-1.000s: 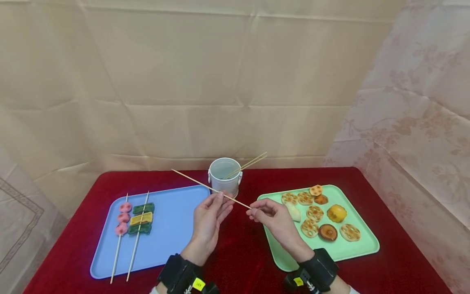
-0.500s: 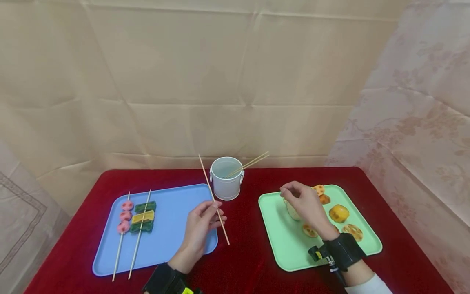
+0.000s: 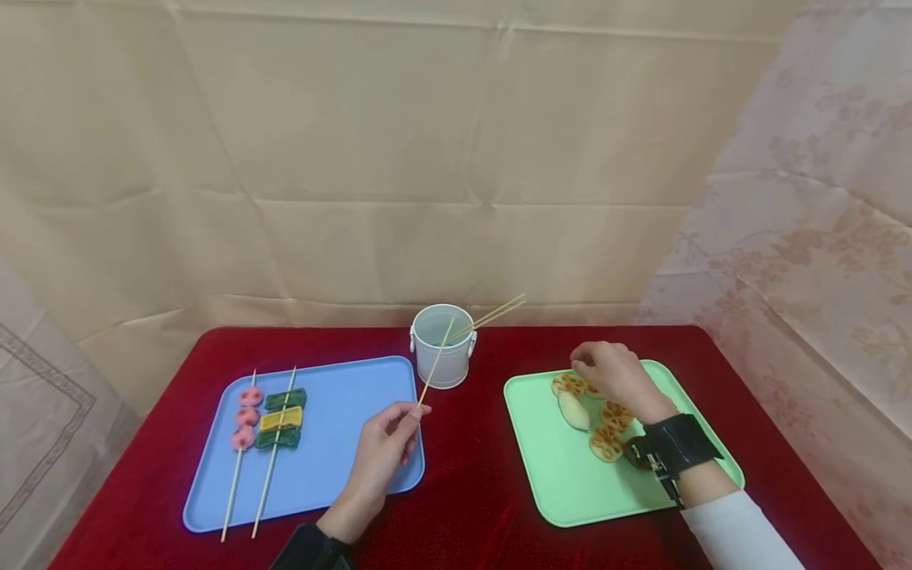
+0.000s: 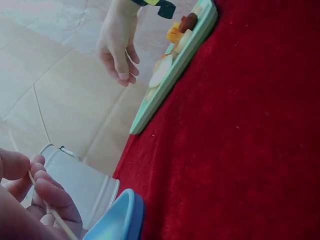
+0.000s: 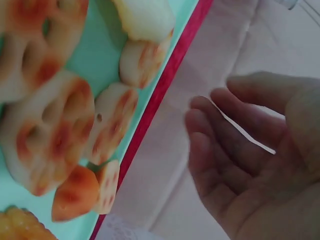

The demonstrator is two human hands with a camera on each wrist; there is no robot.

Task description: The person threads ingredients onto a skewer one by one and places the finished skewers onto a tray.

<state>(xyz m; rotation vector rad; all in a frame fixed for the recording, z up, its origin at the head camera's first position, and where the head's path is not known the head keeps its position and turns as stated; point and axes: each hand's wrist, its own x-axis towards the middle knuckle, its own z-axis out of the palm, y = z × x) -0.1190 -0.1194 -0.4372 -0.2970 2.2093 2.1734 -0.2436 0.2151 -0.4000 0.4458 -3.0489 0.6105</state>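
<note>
My left hand [image 3: 381, 451] pinches a thin wooden skewer [image 3: 437, 360] between thumb and fingers, its upper end slanting up in front of the white bucket [image 3: 449, 368]. In the left wrist view, the same skewer [image 4: 61, 222] passes under the fingers. My right hand [image 3: 618, 378] hovers over the far part of the green tray [image 3: 570, 495], fingers loosely bent with nothing between them. Beneath and beside it lie browned lotus root slices [image 3: 607, 443] and a pale oval piece [image 3: 573, 412]. The right wrist view shows an orange piece [image 5: 75, 192] beside lotus slices [image 5: 55, 132].
On the left, a blue tray [image 3: 342, 475] holds a skewer of pink pieces [image 3: 247, 416] and a skewer of green and yellow pieces [image 3: 281, 419]. Two more skewers [image 3: 499, 311] lean in the bucket. Red cloth [image 3: 470, 491] covers the table; curtains hang behind.
My right hand has let go of the skewer and moved right over the green tray. The left hand keeps the skewer, turned from slanting left to pointing up and right.
</note>
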